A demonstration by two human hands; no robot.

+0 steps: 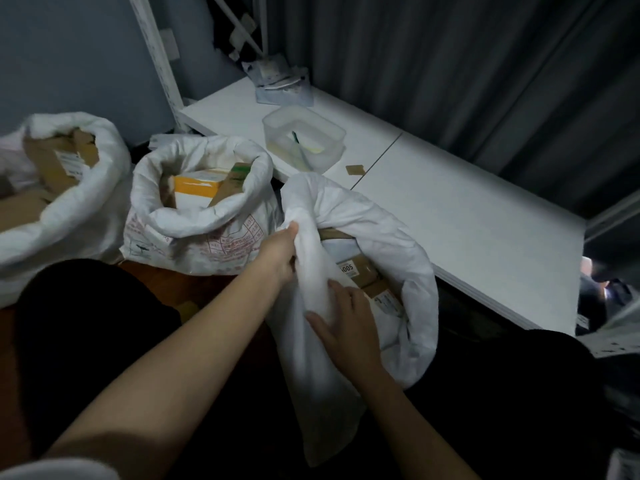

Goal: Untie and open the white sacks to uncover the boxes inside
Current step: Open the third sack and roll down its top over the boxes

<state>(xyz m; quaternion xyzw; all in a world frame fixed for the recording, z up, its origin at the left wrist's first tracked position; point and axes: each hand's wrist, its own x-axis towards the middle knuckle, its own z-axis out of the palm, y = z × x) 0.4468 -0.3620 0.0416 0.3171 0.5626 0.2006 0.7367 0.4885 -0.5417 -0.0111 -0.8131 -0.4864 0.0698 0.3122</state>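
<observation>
Three white sacks stand on the floor. The nearest sack is open at the top, and brown cardboard boxes with labels show inside it. My left hand grips the sack's near rim high up. Lower on the same fold of cloth, my right hand holds it with thumb and fingers curled round it. The middle sack has its rim rolled down over a yellow and white box. At the far left, another rolled-down sack shows brown boxes.
A low white table runs along the right, with a clear plastic tub and a pile of papers on it. Grey curtains hang behind. A white shelf post stands at the back. My dark-clothed legs frame the near sack.
</observation>
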